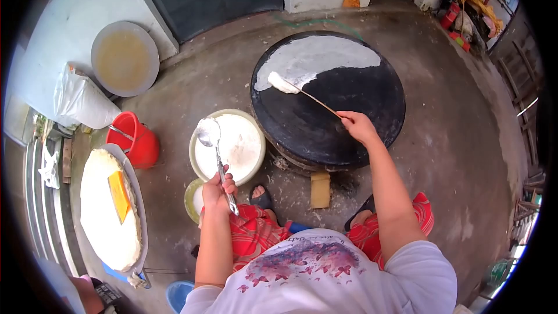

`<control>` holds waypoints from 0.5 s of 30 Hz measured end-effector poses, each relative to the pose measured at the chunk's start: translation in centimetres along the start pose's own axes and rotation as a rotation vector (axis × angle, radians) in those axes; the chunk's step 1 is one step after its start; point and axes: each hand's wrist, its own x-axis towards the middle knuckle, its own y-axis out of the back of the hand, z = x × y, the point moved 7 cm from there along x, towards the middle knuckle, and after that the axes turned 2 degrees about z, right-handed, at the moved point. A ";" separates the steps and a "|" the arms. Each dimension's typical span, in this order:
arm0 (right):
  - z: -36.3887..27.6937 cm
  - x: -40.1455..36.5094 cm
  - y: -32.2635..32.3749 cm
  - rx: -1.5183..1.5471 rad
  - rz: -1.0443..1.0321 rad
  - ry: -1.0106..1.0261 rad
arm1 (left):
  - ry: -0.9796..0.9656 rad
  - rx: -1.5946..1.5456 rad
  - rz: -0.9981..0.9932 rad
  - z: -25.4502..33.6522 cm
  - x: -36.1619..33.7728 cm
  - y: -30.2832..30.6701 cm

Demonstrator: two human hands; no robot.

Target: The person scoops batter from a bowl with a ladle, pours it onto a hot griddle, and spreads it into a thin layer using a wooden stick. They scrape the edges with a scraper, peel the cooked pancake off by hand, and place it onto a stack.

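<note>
A thin wooden spreading stick (314,100) lies slanted across the big round black griddle (360,87). Its long line runs from the near right up to the far left. Its flat end points away from the person and sits in the white batter (317,58) spread over the far part of the griddle. The right hand (357,125) is closed around the near end of the stick. The left hand (218,189) is shut tight on the handle of a shiny metal ladle (220,160). The ladle points away too, and its scoop is over the round pale bowl (192,157) full of batter, just beside the griddle.
</note>
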 end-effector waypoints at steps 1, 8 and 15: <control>-0.1 0.1 -0.1 -0.005 0.000 0.007 | -0.002 -0.006 -0.006 0.1 0.2 -0.1; -3.3 -2.0 -2.7 -0.152 0.033 -0.026 | -0.010 0.022 -0.034 0.1 0.0 0.0; 0.7 -4.4 1.0 -0.389 0.249 -0.092 | -0.014 0.029 -0.052 0.3 -0.2 0.7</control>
